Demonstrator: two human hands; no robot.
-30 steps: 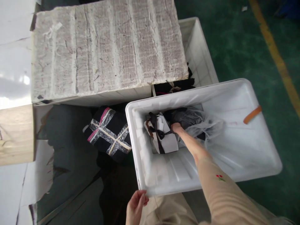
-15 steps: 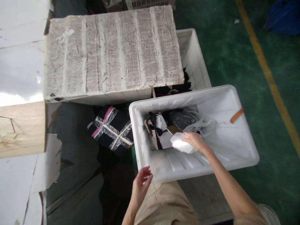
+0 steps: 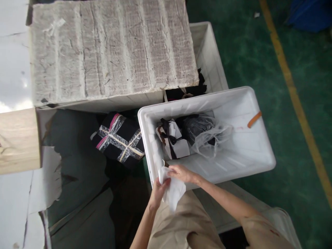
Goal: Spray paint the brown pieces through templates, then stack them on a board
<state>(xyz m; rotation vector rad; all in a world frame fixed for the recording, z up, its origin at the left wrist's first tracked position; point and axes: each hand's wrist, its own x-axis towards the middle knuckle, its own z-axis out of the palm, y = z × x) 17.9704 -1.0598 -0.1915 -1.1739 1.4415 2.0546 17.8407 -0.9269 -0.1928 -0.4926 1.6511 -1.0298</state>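
Both hands grip a limp, thin white sheet (image 3: 176, 193), perhaps paper or a bag, over the near left rim of a white plastic bin (image 3: 240, 157). My left hand (image 3: 157, 192) pinches its left side, and the fingers of my right hand (image 3: 181, 173) close on its upper edge. A small brown piece shows beside the sheet's top; whether it is held too, I cannot tell. Inside the bin lie white card pieces tied with black ribbon (image 3: 178, 147) and a clear plastic bag (image 3: 207, 135) with dark contents.
Left of the bin lies a black bundle (image 3: 121, 138) bound with crossed tape. A rough grey board (image 3: 111, 48) covers part of a second white bin (image 3: 211, 55) behind. Green floor with a yellow line (image 3: 293, 83) runs along the right. A worn table (image 3: 18, 138) stands at the left.
My right hand has carried the white sheet from over the bin's middle toward me and leftward. My left hand, empty before, now grips it too. The whole view has shifted slightly.
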